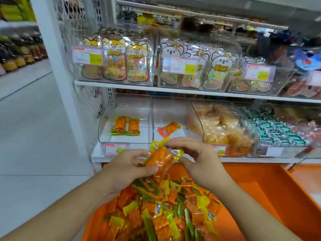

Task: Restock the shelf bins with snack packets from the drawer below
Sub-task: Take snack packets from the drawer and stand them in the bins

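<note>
Snack packets (160, 160), a small bunch in orange and yellow-green wrappers, sit between both hands just above the open orange drawer (260, 185); the left hand (128, 168) curls under and around the bunch from the near side, thumb across the front, while the right hand (196, 155) pinches the top edge of a wrapper with fingertips and thumb; neither hand is spread flat. Directly below the hands lies the loose heap of packets (161, 211) filling the drawer; just beyond the fingertips stand two clear shelf bins, the left bin (107, 119) holding two packets, the middle bin (173, 108) holding one. The risk, as I judge it, is that slick film lets packets slide from so loose a bundle during the lift, dropping back into the drawer or onto the floor; the raised bin fronts could also catch a wrapper; green-edged and red-edged packets might land in the wrong bin. The white shelf (121, 158) runs just past the hands, with fuller bins of pale snacks to the right; a pale tiled aisle (34, 127) stretches away to the left.
</note>
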Tool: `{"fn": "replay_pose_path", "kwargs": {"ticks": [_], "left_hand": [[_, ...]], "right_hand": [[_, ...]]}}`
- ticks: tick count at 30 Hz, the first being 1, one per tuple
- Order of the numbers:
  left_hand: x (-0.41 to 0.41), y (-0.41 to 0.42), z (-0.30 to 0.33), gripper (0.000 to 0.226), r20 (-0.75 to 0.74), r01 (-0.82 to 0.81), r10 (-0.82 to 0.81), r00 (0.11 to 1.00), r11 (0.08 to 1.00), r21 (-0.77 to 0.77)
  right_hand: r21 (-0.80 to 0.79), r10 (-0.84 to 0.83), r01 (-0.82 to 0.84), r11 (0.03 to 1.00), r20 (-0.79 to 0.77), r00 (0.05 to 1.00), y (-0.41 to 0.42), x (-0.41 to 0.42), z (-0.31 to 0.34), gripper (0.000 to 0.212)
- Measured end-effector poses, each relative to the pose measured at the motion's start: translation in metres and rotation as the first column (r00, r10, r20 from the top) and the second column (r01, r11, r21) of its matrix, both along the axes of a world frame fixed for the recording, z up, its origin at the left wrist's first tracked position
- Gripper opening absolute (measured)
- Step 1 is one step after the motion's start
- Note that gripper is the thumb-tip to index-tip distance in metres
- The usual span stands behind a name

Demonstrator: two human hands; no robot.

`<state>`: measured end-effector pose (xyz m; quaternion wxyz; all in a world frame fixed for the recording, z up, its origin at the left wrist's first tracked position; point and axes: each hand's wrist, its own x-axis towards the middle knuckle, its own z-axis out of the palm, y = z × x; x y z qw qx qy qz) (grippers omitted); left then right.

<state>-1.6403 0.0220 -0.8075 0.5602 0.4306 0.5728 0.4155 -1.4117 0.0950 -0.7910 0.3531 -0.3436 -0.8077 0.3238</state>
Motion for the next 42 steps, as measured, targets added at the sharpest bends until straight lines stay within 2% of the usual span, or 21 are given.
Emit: {"fn": "replay_pose_path", "kwargs": {"ticks": [2,3,6,8,12,17,20,26,30,33,37,38,40,42], "left_hand": [[-0.004,0.006,0.000,0.062,0.031,-0.037,0.036,0.999,0.999,0.038],[-0.006,0.008,-0.001,0.065,0.040,-0.060,0.058,0.997,0.997,0.047],[-0.008,0.013,-0.002,0.066,0.005,-0.119,0.119,0.993,0.991,0.067],[-0.007,0.016,-0.003,0.061,-0.011,-0.146,0.147,0.989,0.986,0.081],[-0.005,0.018,-0.006,0.064,-0.042,-0.144,0.149,0.988,0.984,0.101],[-0.006,0.018,-0.007,0.059,-0.181,-0.068,0.097,0.979,0.984,0.163],[-0.006,0.016,-0.004,0.061,-0.251,-0.016,0.066,0.966,0.981,0.195],[-0.008,0.011,0.000,0.061,-0.286,0.034,0.011,0.958,0.988,0.150],[-0.011,0.009,0.000,0.044,-0.276,-0.020,0.050,0.960,0.994,0.108],[-0.014,0.009,-0.002,0.042,-0.289,-0.049,0.074,0.955,0.995,0.092],[-0.025,0.023,0.001,0.041,-0.248,-0.186,0.199,0.948,0.980,0.076],[-0.032,0.031,0.001,0.043,-0.230,-0.219,0.234,0.945,0.972,0.087],[-0.044,0.052,0.005,0.044,-0.189,-0.304,0.318,0.929,0.948,0.100],[-0.058,0.078,0.006,0.038,-0.186,-0.378,0.394,0.900,0.918,0.119]], "right_hand": [[-0.077,-0.002,-0.002,0.997,-0.053,0.999,0.003,0.000,0.006,0.071],[-0.124,-0.010,-0.002,0.992,-0.099,0.995,0.004,-0.001,0.008,0.070],[-0.317,-0.099,0.028,0.948,-0.209,0.973,0.011,-0.011,0.007,0.038],[-0.384,-0.110,0.031,0.923,-0.187,0.976,0.013,-0.019,0.002,0.034],[-0.449,-0.106,-0.017,0.893,-0.247,0.963,0.013,-0.033,-0.005,0.036],[-0.474,-0.141,-0.005,0.881,-0.272,0.952,0.020,-0.034,-0.012,0.032],[-0.488,-0.162,0.013,0.873,-0.265,0.950,0.025,-0.036,-0.018,0.037],[-0.441,-0.142,0.038,0.897,-0.204,0.969,0.024,-0.041,-0.021,0.032],[-0.429,-0.147,0.052,0.902,-0.193,0.970,0.022,-0.048,-0.016,0.021],[-0.422,-0.141,0.058,0.905,-0.169,0.975,0.023,-0.059,-0.018,0.019],[-0.437,-0.161,0.066,0.897,-0.183,0.970,0.039,-0.074,-0.020,0.020],[-0.377,-0.149,0.088,0.922,-0.136,0.979,0.047,-0.077,-0.021,0.022],[-0.135,-0.125,0.140,0.981,0.117,0.985,0.065,-0.080,-0.025,0.037],[0.063,-0.098,0.081,0.995,0.350,0.932,0.079,-0.082,-0.032,0.054]]}}
